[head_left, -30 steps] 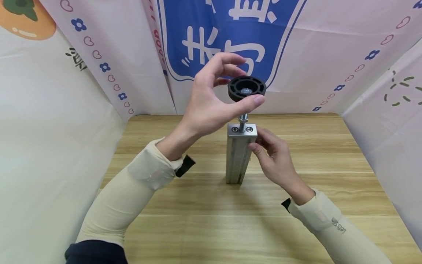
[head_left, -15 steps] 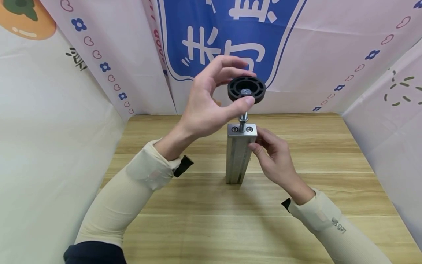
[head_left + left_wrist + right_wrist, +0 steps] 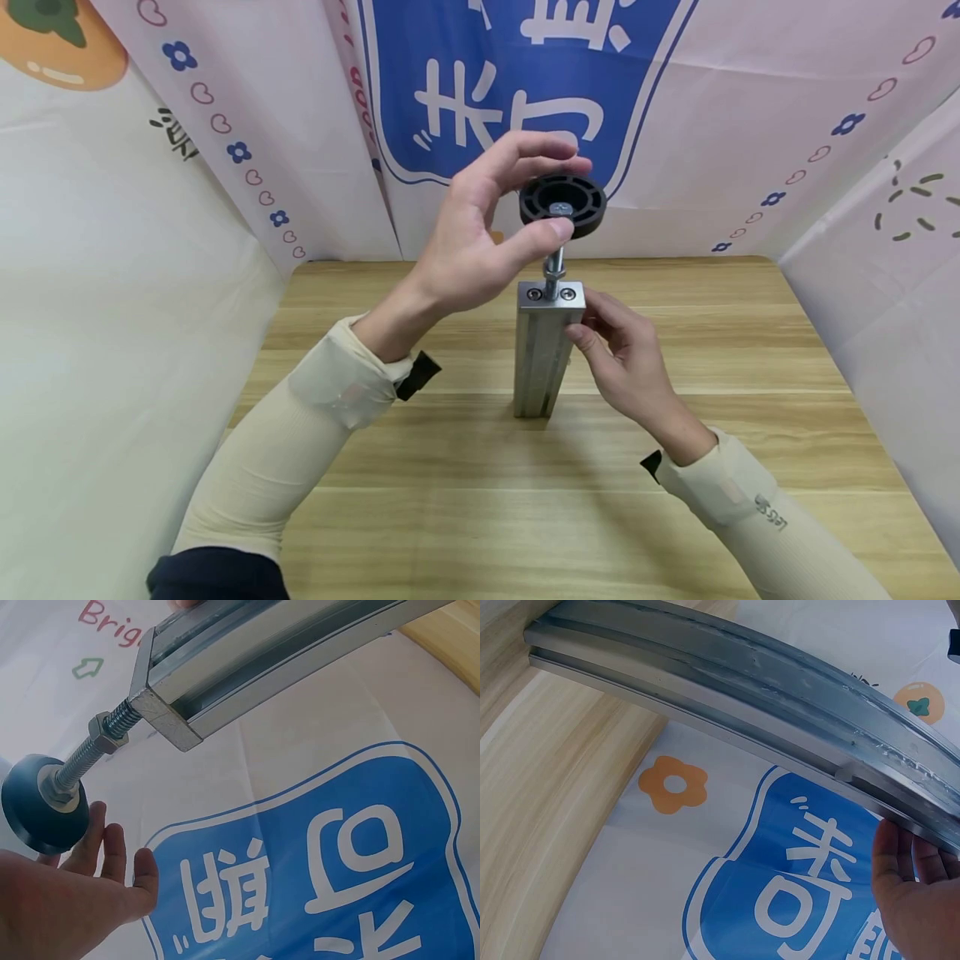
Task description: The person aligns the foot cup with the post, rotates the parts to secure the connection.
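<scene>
A black round levelling foot (image 3: 592, 212) tops a threaded rod (image 3: 554, 260) that rises from the end plate (image 3: 551, 305) of an upright aluminium profile (image 3: 536, 362). My left hand (image 3: 468, 233) holds the foot by its rim, thumb on the near side and fingers around the far side, partly hidden by the disc. A hex nut (image 3: 109, 733) sits on the rod close to the end plate in the left wrist view. Lower down, my right hand (image 3: 630, 358) grips the profile's right side near its top, thumb in front; its fingertips are partly hidden behind the metal.
The profile stands on a wood-grain table (image 3: 420, 500). Printed white cloth (image 3: 750, 167) with a blue sign (image 3: 420, 50) hangs behind the table's back edge, and more cloth closes in both sides.
My left thumb has slid leftward along the foot's near rim while the fingers moved rightward along the far side. My right hand and the profile have stayed put.
</scene>
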The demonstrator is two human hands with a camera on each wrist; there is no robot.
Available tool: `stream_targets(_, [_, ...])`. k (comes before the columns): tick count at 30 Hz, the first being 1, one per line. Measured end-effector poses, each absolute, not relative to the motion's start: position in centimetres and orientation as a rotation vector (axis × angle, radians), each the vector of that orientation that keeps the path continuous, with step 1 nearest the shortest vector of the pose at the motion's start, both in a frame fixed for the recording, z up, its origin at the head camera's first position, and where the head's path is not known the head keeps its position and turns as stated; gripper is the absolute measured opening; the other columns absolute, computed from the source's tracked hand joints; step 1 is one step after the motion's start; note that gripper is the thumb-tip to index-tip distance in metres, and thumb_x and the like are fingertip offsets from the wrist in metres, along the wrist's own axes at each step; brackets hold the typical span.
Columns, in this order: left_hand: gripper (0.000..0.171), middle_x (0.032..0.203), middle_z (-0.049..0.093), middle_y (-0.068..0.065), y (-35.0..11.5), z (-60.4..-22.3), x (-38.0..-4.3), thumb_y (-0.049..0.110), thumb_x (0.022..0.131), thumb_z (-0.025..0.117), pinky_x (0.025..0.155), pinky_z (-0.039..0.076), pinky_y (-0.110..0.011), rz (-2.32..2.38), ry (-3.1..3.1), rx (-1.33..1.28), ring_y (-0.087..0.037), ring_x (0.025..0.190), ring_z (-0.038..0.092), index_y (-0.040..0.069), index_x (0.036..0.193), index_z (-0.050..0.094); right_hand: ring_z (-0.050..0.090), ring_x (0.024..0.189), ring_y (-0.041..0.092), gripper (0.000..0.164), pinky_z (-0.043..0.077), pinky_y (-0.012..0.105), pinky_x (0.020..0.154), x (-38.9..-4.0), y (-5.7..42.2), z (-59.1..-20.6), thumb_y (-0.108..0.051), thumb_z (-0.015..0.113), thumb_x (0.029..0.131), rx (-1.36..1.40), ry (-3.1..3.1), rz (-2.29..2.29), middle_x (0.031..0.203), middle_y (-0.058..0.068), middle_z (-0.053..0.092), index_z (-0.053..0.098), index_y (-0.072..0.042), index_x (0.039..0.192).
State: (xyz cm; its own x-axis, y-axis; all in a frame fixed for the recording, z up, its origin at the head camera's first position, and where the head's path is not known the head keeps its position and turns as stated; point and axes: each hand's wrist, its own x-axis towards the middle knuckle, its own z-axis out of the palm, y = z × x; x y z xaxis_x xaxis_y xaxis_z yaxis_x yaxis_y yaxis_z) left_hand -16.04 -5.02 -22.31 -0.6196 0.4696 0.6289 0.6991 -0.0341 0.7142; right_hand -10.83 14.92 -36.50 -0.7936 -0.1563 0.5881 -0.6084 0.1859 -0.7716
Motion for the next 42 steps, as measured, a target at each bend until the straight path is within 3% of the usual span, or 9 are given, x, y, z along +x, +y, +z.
stream_targets(4, [0.058,0.132,0.069,-0.017,-4.94,-22.14,-16.00,0.023,0.086,0.072,0.108,0.044,-0.033,-1.630,-2.042,-1.189,-0.015,0.124,0.063,-0.003,0.136,0.058,0.063,0.091,0.009,0.045,0.055,0.017,0.079,-10.84,14.95,-36.50,0.011,0.065,0.095,0.728,-2.082,1.641,0.117,0.018,0.072,0.063,0.004,0.140])
stream_targets(10, [0.069,0.117,0.068,-0.009,-4.77,-21.83,-15.67,0.027,0.078,0.088,0.095,0.047,-0.030,-1.522,-2.127,-1.017,-0.013,0.103,0.059,0.004,0.136,0.060,0.064,0.093,0.008,0.047,0.056,0.017,0.081,-10.85,15.00,-36.54,0.010,0.065,0.096,0.737,-2.090,1.639,0.121,0.020,0.072,0.062,0.002,0.142])
stream_targets(16, [0.074,0.109,0.068,-0.007,-4.62,-21.74,-15.62,0.028,0.076,0.092,0.095,0.046,-0.030,-1.465,-2.165,-0.982,-0.013,0.102,0.059,0.005,0.137,0.058,0.063,0.092,0.008,0.047,0.055,0.017,0.081,-10.80,14.95,-36.53,0.009,0.064,0.096,0.724,-2.092,1.635,0.120,0.020,0.072,0.062,0.002,0.142])
stream_targets(29, [0.065,0.115,0.076,-0.010,-4.79,-21.90,-15.70,0.018,0.078,0.089,0.097,0.049,-0.029,-1.577,-2.079,-1.033,-0.012,0.105,0.065,0.000,0.133,0.059,0.062,0.090,0.009,0.047,0.054,0.017,0.078,-10.69,14.98,-36.49,0.009,0.065,0.096,0.708,-2.117,1.625,0.120,0.019,0.072,0.062,0.002,0.142])
stream_targets(42, [0.053,0.127,0.072,-0.024,-4.92,-22.34,-16.05,0.008,0.087,0.070,0.113,0.048,-0.035,-1.762,-1.945,-1.260,-0.021,0.120,0.068,-0.010,0.134,0.053,0.063,0.090,0.008,0.044,0.055,0.017,0.079,-10.86,14.88,-36.45,0.010,0.065,0.096,0.729,-2.078,1.637,0.116,0.021,0.072,0.064,0.004,0.139])
